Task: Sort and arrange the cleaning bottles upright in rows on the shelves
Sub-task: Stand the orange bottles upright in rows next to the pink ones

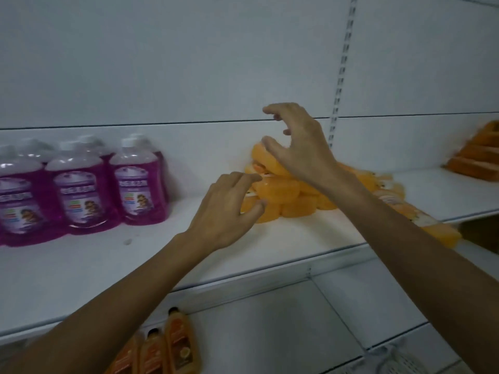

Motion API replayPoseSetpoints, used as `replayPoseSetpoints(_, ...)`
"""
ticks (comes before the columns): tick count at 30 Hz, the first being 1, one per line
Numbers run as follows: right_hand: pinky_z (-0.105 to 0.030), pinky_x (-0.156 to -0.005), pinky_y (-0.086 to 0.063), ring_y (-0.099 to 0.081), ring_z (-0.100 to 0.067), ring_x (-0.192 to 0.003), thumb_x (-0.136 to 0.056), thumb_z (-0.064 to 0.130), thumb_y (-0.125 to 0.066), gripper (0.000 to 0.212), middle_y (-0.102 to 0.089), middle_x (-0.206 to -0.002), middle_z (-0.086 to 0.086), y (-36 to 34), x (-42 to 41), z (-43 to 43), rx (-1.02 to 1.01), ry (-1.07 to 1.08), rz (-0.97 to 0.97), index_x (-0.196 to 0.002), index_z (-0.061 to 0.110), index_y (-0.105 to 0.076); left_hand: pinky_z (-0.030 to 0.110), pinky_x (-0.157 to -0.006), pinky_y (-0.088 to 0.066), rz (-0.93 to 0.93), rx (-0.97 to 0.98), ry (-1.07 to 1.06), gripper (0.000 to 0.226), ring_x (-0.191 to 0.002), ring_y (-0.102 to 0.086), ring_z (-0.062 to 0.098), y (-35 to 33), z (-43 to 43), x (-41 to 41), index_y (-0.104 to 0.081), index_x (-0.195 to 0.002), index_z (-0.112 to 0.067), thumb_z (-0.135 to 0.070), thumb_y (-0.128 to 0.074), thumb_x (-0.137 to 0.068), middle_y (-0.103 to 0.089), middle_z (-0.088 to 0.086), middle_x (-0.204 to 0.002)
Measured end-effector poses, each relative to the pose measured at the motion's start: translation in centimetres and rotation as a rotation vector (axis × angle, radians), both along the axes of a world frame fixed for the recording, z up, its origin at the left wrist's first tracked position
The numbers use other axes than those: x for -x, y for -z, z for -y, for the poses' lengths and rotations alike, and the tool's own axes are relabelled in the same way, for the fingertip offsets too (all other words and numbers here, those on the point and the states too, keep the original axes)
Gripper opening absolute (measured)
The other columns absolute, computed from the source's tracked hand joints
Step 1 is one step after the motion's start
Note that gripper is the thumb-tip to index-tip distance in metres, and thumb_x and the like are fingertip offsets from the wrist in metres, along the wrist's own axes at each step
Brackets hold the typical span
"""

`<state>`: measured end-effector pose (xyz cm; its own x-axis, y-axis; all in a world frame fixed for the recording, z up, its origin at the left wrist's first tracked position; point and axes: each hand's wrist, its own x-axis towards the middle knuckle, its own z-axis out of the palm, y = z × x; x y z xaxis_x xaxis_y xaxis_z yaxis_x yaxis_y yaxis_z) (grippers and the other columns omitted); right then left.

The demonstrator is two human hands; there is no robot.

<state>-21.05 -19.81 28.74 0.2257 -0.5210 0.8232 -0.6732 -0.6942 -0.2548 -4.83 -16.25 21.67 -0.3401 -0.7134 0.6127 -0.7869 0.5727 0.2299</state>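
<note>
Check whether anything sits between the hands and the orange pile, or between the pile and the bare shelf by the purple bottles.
Nothing visible. The left hand has its fingers at the left edge of the orange pile; the right hand hovers open over its top. The shelf toward the purple bottles holds only a small smudge.

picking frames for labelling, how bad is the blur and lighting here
Head view: dim, flat, bluish light, no glare; motion blur smears the pile of orange plastic bottles; labels on the upright purple plastic bottles are unreadable; the orange stack at the right edge is blurred too.
</note>
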Motion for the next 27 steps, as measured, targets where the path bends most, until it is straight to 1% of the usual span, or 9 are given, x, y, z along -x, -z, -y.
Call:
replayPoseSetpoints(3,-0.04,-0.086,-0.048,-0.055,-0.019,-0.106,-0.087,0.026,-0.06,0.033,-0.058,-0.117,-0.003,-0.4,6.4,-0.4,-0.072,0.253,-0.06,-0.117,0.014,-0.057,0.033,-0.096,-0.034,-0.023,0.02,0.007,0.067,-0.119,-0.044,0.025,-0.4,1.5,3.0,-0.051,-0.129,-0.017,-0.056,-0.029,-0.079,-0.053,0.006,-0.13)
replayPoseSetpoints(7,-0.034,-0.077,-0.045,-0.055,-0.026,-0.096,-0.084,0.051,-0.059,0.047,-0.059,-0.109,-0.008,-0.2,14.5,-0.5,-0.641,0.717,-0.413,-0.11,0.012,-0.057,0.039,-0.104,-0.029,0.033,0.063,0.007,0.07,-0.126,-0.039,0.028,-0.7,2.6,7.7,-0.05,-0.132,-0.016,-0.056,-0.027,-0.08,-0.049,0.009,-0.136)
replayPoseSetpoints(9,-0.03,-0.068,-0.044,-0.054,-0.025,-0.094,-0.081,0.062,-0.057,0.064,-0.056,-0.107,-0.007,0.5,16.9,-1.3,-0.966,0.764,-0.602,-0.119,0.01,-0.054,0.04,-0.104,-0.028,0.099,0.08,0.023,0.069,-0.127,-0.039,0.029,-0.4,3.0,10.0,-0.05,-0.132,-0.016,-0.055,-0.026,-0.08,-0.049,0.01,-0.136)
replayPoseSetpoints(11,-0.029,-0.068,-0.046,-0.053,-0.026,-0.108,-0.077,0.061,-0.063,0.076,-0.05,-0.127,-0.009,1.4,18.4,-2.2,-1.17,0.702,-0.601,-0.134,0.014,-0.043,0.041,-0.104,-0.029,0.134,0.075,0.016,0.07,-0.128,-0.038,0.029,0.1,3.4,11.6,-0.05,-0.131,-0.016,-0.055,-0.025,-0.079,-0.049,0.009,-0.136)
replayPoseSetpoints(13,-0.037,-0.083,-0.048,-0.047,-0.03,-0.122,-0.071,0.06,-0.07,0.093,-0.038,-0.143,-0.009,2.6,19.3,-2.2,-1.177,0.673,-0.618,-0.143,0.019,-0.029,0.04,-0.105,-0.028,0.14,0.055,-0.01,0.073,-0.129,-0.037,0.028,0.5,3.7,12.7,-0.05,-0.131,-0.015,-0.056,-0.023,-0.077,-0.05,0.008,-0.135)
replayPoseSetpoints(15,-0.044,-0.094,-0.046,-0.045,-0.033,-0.124,-0.069,0.06,-0.071,0.103,-0.035,-0.145,-0.01,3.8,20.0,-1.5,-1.106,0.678,-0.672,-0.147,0.019,-0.018,0.039,-0.104,-0.028,0.135,0.054,-0.035,0.073,-0.127,-0.038,0.027,0.7,4.0,13.5,-0.052,-0.128,-0.015,-0.056,-0.022,-0.077,-0.052,0.007,-0.133)
replayPoseSetpoints(18,-0.045,-0.094,-0.044,-0.045,-0.035,-0.123,-0.073,0.056,-0.07,0.103,-0.035,-0.145,-0.013,4.9,20.9,-0.9,-1.081,0.62,-0.615,-0.148,0.023,-0.008,0.037,-0.101,-0.031,0.108,0.067,-0.079,0.07,-0.124,-0.041,0.026,0.6,4.0,14.4,-0.053,-0.125,-0.013,-0.054,-0.023,-0.077,-0.054,0.007,-0.128)
replayPoseSetpoints(23,-0.034,-0.077,-0.042,-0.045,-0.025,-0.102,-0.076,0.052,-0.068,0.07,-0.04,-0.134,-0.007,4.0,24.3,-1.5,-1.102,0.446,-0.396,-0.133,0.03,-0.035,0.042,-0.098,-0.035,0.128,0.097,-0.114,0.064,-0.121,-0.045,0.03,1.2,3.9,16.7,-0.052,-0.128,-0.014,-0.051,-0.035,-0.079,-0.056,0.01,-0.125)
replayPoseSetpoints(27,-0.029,-0.071,-0.041,-0.048,-0.022,-0.101,-0.059,0.057,-0.076,0.069,-0.044,-0.121,0.001,3.1,26.7,-1.4,-1.055,0.407,-0.353,-0.117,0.035,-0.046,0.047,-0.103,-0.033,0.182,0.106,-0.141,0.064,-0.128,-0.038,0.035,1.8,4.5,19.6,-0.043,-0.137,-0.017,-0.036,-0.065,-0.08,-0.046,0.015,-0.137)
